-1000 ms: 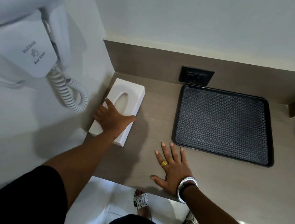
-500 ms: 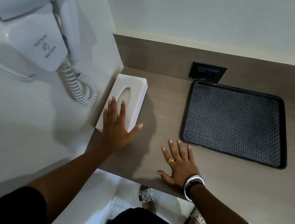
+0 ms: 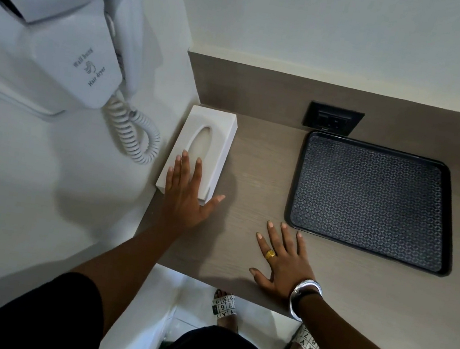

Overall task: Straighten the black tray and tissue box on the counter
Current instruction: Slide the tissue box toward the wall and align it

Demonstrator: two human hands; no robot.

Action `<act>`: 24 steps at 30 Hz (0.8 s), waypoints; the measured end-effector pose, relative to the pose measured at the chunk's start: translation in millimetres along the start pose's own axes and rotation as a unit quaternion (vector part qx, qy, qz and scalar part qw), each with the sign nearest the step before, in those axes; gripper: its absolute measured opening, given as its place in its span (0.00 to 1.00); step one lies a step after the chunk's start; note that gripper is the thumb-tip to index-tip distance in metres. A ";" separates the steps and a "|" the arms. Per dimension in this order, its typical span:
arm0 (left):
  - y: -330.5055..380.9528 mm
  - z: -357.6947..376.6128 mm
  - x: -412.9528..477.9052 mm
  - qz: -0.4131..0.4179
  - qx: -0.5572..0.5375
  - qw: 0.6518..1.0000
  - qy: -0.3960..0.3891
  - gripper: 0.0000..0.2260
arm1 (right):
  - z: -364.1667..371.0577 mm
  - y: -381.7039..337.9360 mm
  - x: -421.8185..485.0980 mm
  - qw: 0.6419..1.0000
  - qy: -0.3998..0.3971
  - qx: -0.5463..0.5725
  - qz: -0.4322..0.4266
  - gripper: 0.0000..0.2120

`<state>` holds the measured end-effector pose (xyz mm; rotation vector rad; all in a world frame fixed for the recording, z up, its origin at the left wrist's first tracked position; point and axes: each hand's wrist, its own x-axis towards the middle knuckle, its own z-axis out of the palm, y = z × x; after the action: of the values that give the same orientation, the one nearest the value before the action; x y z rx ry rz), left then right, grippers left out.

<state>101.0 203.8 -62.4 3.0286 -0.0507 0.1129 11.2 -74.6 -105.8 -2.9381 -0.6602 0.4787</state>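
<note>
While both hands lie flat, tissue box (image 3: 200, 149) sits far left, black tray (image 3: 372, 201) right.
Left hand (image 3: 187, 198) spread on box's near end; right hand (image 3: 285, 259) spread on desk (image 3: 254, 163).

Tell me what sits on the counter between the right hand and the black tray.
Nothing visible. The right hand lies flat on the counter, fingers pointing toward the near left corner of the black tray, with only bare counter between them. The left hand rests on the tissue box.
</note>
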 end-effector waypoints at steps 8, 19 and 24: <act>-1.9 8.8 37.1 -0.038 0.005 0.999 0.035 0.42 | -1.5 0.1 1.4 1.000 -0.001 0.004 -0.001 0.39; -8.3 15.9 59.4 -0.061 0.025 0.998 0.017 0.43 | 2.3 -3.0 -0.7 1.000 -0.017 0.001 0.014 0.39; -4.3 -1.4 58.2 -0.053 0.004 0.998 0.019 0.46 | -9.3 -1.6 -1.2 0.999 -0.033 0.005 0.007 0.39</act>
<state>159.1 206.6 -57.1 3.0287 0.1143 0.1609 12.5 -73.8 -96.4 -2.9312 -0.6430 0.5793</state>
